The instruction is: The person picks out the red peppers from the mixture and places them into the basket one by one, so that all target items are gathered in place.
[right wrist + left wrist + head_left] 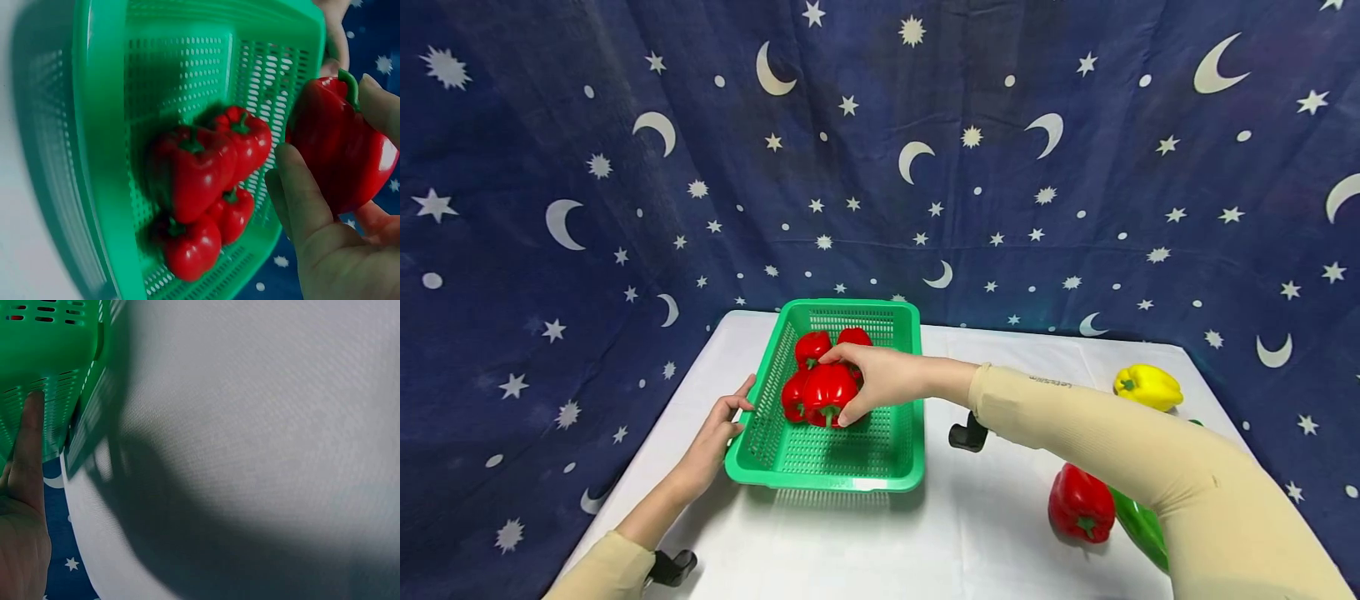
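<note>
My right hand grips a red bell pepper with a green stem, above the green basket. The thumb lies on one side of the pepper and the fingers on the other. Beneath it, several other red bell peppers sit clustered on the basket's perforated floor. At the basket's left side, my left hand touches the rim and outer wall. In the left wrist view, a straight finger presses against the slotted wall; the other fingers are mostly hidden there.
Right of the basket on the white table lie a yellow bell pepper, a red bell pepper and a long green vegetable, partly covered by the right sleeve. A blue curtain with moons and stars hangs behind.
</note>
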`<state>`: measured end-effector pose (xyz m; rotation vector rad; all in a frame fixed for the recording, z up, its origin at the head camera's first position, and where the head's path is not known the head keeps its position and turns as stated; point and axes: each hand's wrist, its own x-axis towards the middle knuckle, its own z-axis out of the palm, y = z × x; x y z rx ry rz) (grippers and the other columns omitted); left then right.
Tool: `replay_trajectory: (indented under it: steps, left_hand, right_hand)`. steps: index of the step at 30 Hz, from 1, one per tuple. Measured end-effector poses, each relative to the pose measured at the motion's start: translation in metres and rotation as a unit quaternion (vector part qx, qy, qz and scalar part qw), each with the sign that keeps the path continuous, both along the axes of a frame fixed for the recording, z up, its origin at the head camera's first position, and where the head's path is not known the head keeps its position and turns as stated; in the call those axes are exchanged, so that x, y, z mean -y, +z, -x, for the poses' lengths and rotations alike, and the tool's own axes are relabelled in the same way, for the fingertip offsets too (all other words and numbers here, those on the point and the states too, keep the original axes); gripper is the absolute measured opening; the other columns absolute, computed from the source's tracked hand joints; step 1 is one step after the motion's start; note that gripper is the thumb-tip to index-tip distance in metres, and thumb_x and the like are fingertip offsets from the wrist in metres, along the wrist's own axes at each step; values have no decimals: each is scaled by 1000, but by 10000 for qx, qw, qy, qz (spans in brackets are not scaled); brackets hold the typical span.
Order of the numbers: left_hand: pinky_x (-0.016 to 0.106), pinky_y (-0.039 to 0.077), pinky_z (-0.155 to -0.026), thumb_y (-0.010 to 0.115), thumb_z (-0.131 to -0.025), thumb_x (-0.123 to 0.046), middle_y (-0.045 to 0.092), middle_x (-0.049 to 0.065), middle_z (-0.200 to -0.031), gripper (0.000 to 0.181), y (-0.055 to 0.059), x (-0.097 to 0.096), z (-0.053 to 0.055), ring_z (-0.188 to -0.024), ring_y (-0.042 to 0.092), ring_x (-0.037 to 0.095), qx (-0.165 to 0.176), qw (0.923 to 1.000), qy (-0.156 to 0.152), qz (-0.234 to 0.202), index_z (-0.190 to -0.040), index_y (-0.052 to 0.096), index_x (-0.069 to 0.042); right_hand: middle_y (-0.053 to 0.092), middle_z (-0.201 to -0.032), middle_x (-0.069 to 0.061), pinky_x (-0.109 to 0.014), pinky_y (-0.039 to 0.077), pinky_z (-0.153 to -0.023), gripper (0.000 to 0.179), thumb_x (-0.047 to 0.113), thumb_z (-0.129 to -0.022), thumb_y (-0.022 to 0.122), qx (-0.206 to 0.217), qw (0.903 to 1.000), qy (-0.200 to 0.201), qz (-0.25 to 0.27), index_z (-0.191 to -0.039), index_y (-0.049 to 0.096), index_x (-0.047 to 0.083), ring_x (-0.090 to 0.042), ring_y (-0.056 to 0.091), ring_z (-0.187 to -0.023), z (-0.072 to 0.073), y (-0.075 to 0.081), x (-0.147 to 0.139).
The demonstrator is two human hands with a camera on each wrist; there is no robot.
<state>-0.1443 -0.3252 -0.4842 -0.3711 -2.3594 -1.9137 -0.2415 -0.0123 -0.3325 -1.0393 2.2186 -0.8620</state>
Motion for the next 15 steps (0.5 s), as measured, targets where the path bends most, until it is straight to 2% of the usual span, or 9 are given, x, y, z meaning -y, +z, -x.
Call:
replay_trajectory:
  steps: [11, 15]
  left_hand:
    - [14, 21, -104, 32, -92, 7, 14, 14, -170, 29, 0, 0, 0, -155, -1, 38, 81, 9999, 67, 97, -120, 38, 6]
    - [14, 20, -105, 32, -91, 7, 15, 14, -170, 29, -1, 1, 0, -155, 0, 38, 62, 9999, 82, 106, -119, 38, 5]
  right_hand:
    - [53, -133, 2, -29, 55, -80, 85, 22, -77, 89, 252, 9993, 185, -179, -149, 45, 18, -20, 50, -121, -6, -17, 22]
    - [54, -128, 1, -29, 56, -77, 82, 18, -78, 88, 644, 9975, 200, -229, -147, 45, 15, -19, 53, -115, -10, -24, 30]
